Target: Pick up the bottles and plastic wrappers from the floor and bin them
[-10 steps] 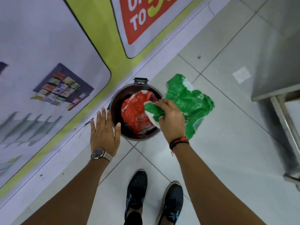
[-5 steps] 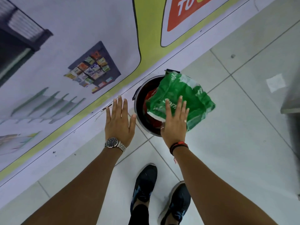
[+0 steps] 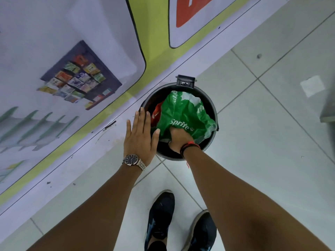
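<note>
A round black bin (image 3: 208, 98) stands on the tiled floor against the wall. A green Sprite plastic wrapper (image 3: 184, 113) fills most of its opening, lying over a red wrapper (image 3: 157, 113) that shows at the left. My right hand (image 3: 178, 137) is down inside the bin, pressed into the green wrapper, with its fingers hidden in the plastic. My left hand (image 3: 140, 136) is flat with fingers spread, holding nothing, just over the bin's left rim. No bottles are in sight.
A wall with printed posters (image 3: 81, 78) runs along the left, right behind the bin. My two dark shoes (image 3: 161, 214) stand on the tiles below it. A white patch (image 3: 311, 86) marks the floor at right, near the edge of a metal unit (image 3: 329, 109).
The green wrapper has gone from resting across the bin's rim to down inside it. My right hand followed it in from flat on top. My left hand shifted closer to the rim.
</note>
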